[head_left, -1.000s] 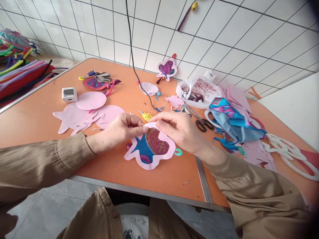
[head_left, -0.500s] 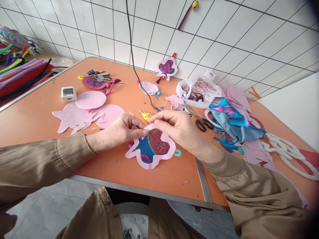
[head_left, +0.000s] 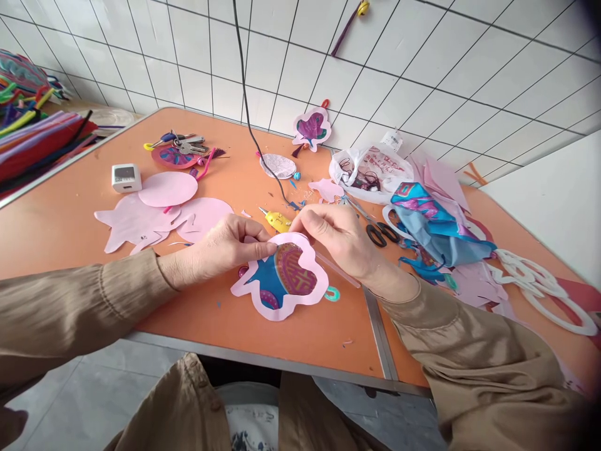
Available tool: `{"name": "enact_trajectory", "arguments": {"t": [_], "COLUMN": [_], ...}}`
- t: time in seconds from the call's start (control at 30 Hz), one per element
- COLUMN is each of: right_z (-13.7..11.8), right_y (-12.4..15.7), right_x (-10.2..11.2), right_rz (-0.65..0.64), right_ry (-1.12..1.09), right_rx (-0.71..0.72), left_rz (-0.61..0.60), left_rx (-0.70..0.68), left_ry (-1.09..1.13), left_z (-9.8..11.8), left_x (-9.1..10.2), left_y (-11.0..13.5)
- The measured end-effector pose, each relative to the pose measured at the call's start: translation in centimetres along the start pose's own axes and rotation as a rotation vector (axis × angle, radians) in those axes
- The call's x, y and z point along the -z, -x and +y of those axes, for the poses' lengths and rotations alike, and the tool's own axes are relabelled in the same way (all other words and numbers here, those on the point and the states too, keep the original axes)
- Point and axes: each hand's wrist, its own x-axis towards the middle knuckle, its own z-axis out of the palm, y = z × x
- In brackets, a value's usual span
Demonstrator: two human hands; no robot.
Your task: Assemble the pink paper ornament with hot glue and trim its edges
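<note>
A pink fish-shaped cutout, faced with blue and purple patterned fabric, is held tilted just above the orange table. My left hand pinches its upper left edge between thumb and fingers. At the upper right edge is my right hand, its fingers curled and its fingertips touching the rim. Behind the cutout lies a yellow hot glue gun, its nozzle pointing up and left. A clear stick shows beneath my right hand. A dark red bead and a green loop stick out at the cutout's ends.
Pink cutouts, a white charger and keys are at the left. Black-handled scissors, a plastic bag and blue fabric crowd the right. A black cord hangs down behind the glue gun.
My right thumb has lifted back from the cutout's face, and the right hand has turned slightly. More of the pink edge and the clear stick now show. My left hand keeps its pinch.
</note>
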Motion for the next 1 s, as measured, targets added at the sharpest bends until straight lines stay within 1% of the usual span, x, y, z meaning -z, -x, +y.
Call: {"name": "enact_trajectory", "arguments": {"t": [0.1,0.23,0.37,0.53,0.63,0.73,0.8,0.9,0.93,1.0], "right_z": [-0.2,-0.3,-0.1,-0.1,0.1,0.3,0.6,1.0,1.1,1.1], "right_y": [0.1,0.1,0.1,0.1,0.0,0.1,0.1,0.1,0.0,0.0], "right_x": [-0.1,-0.4,-0.4,-0.5,-0.7,-0.7,-0.5,-0.1,0.0,0.3], "right_rz": [0.013,0.007,0.037,-0.022,-0.015,-0.015,-0.044,-0.077,-0.052,0.096], "right_ry": [0.085,0.193,0.164,0.165,0.174,0.127,0.067,-0.145,-0.22,-0.272], "right_rx": [0.04,0.047,0.048,0.037,0.011,-0.008,-0.008,0.022,0.048,0.128], "left_rz": [0.019,0.049,0.06,0.069,0.054,0.038,0.041,0.062,0.067,0.071], "left_rx": [0.002,0.005,0.018,0.023,0.017,0.012,0.007,0.013,0.019,0.029], "left_ry": [-0.013,-0.021,0.004,0.018,0.017,0.043,0.06,0.069,0.068,0.065], "left_z": [0.4,0.8,1.0,0.8,0.7,0.7,0.8,1.0,1.0,1.0], "left_x": [-0.1,-0.2,-0.2,-0.2,-0.1,-0.2,-0.2,-0.2,-0.2,-0.2], "left_y": [0.1,0.1,0.2,0.3,0.3,0.2,0.2,0.3,0.3,0.3]}}
